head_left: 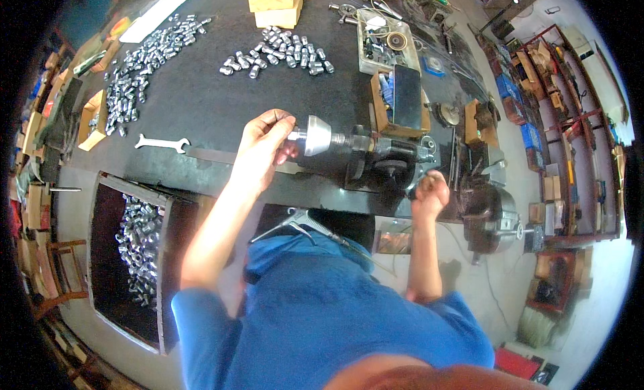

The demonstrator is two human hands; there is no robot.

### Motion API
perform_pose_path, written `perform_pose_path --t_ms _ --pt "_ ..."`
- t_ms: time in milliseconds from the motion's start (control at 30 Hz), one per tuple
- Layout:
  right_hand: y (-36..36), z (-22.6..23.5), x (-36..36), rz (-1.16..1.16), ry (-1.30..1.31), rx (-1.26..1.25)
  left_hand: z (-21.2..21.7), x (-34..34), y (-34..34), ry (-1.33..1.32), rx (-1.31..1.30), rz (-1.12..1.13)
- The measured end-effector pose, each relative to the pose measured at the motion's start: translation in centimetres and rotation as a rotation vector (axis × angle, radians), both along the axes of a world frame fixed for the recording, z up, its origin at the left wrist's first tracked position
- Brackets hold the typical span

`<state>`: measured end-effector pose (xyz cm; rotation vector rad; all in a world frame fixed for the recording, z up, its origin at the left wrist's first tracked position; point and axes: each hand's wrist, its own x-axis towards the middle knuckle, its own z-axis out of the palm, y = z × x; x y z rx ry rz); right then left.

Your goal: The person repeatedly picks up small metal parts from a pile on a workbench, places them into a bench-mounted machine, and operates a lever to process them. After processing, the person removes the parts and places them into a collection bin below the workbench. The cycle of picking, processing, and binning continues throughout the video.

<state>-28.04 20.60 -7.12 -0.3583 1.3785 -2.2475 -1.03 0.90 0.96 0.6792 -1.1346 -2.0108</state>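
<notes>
Nearest, right of the silver cone (318,136), the right hand (430,194) curls by the bench machine (394,147), its hold unclear. The left hand (267,139), closer, pinches a small metal piece (296,136) at the cone's left, along its sideways axis; beyond lie metal fittings (276,50).

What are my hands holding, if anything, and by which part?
Your left hand seems to pinch a small metal part by its outer end, at the silver cone. The right hand, beside the machine, hides any hold.
</notes>
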Motion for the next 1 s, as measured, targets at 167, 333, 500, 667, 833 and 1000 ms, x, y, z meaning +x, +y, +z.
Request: perform_pose_path --t_ms 167,333,500,667,833,1000 --pt "-6.5 -2.5 -5.3 -0.175 0.448 0.141 -0.1 0.8 0.1 -0.022 0.006 0.06" --pt "-8.3 5.3 -3.0 -0.124 0.265 -0.033 -1.7 4.0 1.0 0.048 0.04 0.116" --pt "-2.9 7.1 -0.8 0.059 0.329 -0.403 -3.9 7.0 4.0 0.197 0.124 0.122" --pt "3.1 3.5 1.9 0.043 0.27 -0.151 -4.5 6.6 6.7 0.337 0.242 0.083" --pt "3.3 4.3 4.8 -0.054 0.847 0.169 -4.4 5.6 8.1 0.366 0.254 -0.045" --pt "-0.8 7.3 12.2 0.604 1.223 0.015 -4.2 4.8 9.4 0.312 0.249 -0.127"
